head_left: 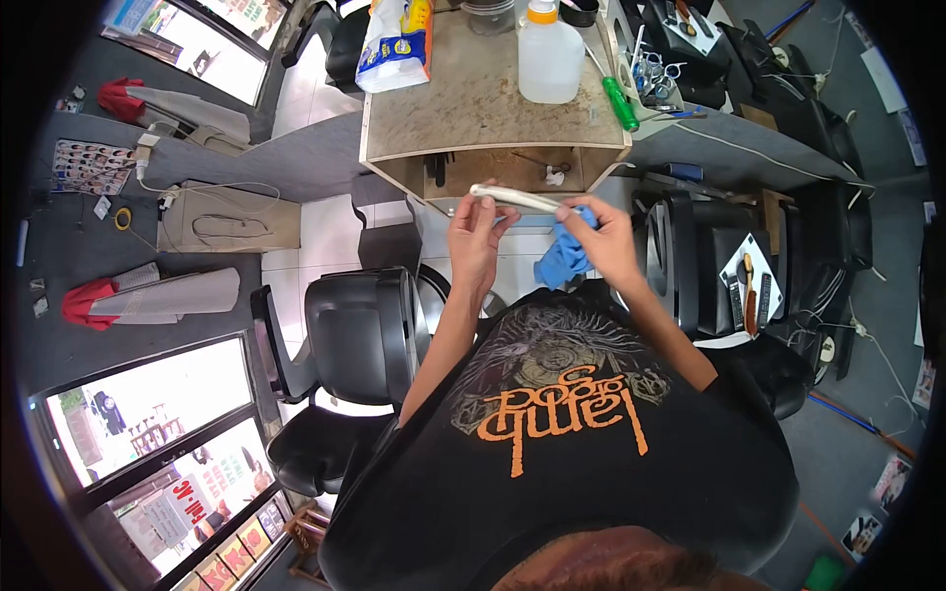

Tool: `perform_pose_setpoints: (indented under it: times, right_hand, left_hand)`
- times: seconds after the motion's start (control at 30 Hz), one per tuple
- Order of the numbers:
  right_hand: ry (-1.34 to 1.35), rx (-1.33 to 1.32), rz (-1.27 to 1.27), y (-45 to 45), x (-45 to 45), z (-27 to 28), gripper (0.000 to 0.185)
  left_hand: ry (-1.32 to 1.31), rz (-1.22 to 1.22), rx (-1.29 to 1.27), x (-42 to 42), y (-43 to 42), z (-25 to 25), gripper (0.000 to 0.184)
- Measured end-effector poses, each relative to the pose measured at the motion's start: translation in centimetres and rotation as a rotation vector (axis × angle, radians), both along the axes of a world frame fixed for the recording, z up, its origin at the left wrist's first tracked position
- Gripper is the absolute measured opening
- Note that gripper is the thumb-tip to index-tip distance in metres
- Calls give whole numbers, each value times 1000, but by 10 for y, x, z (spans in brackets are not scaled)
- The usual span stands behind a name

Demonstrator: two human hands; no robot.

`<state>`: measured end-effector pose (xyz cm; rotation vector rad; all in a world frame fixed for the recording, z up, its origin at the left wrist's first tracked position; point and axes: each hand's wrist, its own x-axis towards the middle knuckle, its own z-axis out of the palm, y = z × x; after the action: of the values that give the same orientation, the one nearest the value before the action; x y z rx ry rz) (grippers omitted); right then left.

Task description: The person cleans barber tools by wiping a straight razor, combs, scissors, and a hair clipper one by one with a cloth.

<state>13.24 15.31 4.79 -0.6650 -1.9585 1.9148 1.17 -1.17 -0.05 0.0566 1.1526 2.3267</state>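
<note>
A long, slim off-white object [527,200] with a rounded end stretches between my two hands, above the front of the cabinet; its exact kind I cannot make out. My left hand [477,244] pinches it near its left end, thumb on top. Fingers of my right hand [606,239] close around its right end. That same right hand also has a crumpled blue cloth [564,258] bunched in it, hanging down below the object.
On the wooden cabinet top [463,118] stand a white plastic jug [550,64] with an orange cap, a printed packet [396,49] and a green-handled screwdriver [620,103]. Scissors [655,77] sit at its right. Black salon chairs [357,330] flank me. An open shelf [503,169] lies below.
</note>
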Motion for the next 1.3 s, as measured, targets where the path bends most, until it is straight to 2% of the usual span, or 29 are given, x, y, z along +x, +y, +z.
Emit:
perform_pose_setpoints:
  times: [0.1,0.17,0.23,0.27,0.33,0.47,0.57,0.73,0.8,0.87,0.97,1.1,1.17,1.23,1.3]
  right_hand:
    - [122,118,-168,38,11,45,11]
    - [307,416,-339,80,20,74,9]
    - [289,545,-502,122,31,109,15]
    - [81,550,-518,133,39,137,22]
    - [-88,832,-422,160,39,165,30]
    - [-248,1147,-152,200,16,174,37]
    - [-335,1275,44,213,-10,164,38]
    - [-496,1262,183,216,-47,153,42]
    - [-425,1271,143,211,-54,147,46]
    - [-376,1258,51,217,-52,137,53]
    - [-393,1169,-127,204,-32,164,52]
    - [-108,888,-330,195,3,176,43]
    - [52,765,-255,175,22,176,37]
    - [38,423,-125,156,42,161,32]
    - [18,445,82,145,46,131,27]
  left_hand:
    - [60,-100,-117,7,8,27,41]
    - [47,-134,-221,9,8,22,43]
    - [38,-175,-300,12,1,7,40]
    - [34,-195,-334,13,-2,-3,39]
    - [-28,-189,-368,19,-8,-17,37]
    - [-79,-185,-390,28,-19,-35,35]
    - [-75,-184,-394,32,-19,-38,35]
    - [-61,-185,-467,32,-16,-41,35]
    - [-57,-175,-490,31,-19,-45,35]
    - [-49,-161,-514,32,-23,-56,36]
    - [-16,-139,-595,25,-31,-78,35]
    - [51,-86,-733,17,-33,-101,33]
    - [238,-107,-804,9,-24,-112,30]
    - [442,-105,-847,2,-10,-121,26]
    - [666,-85,-853,0,17,-130,21]
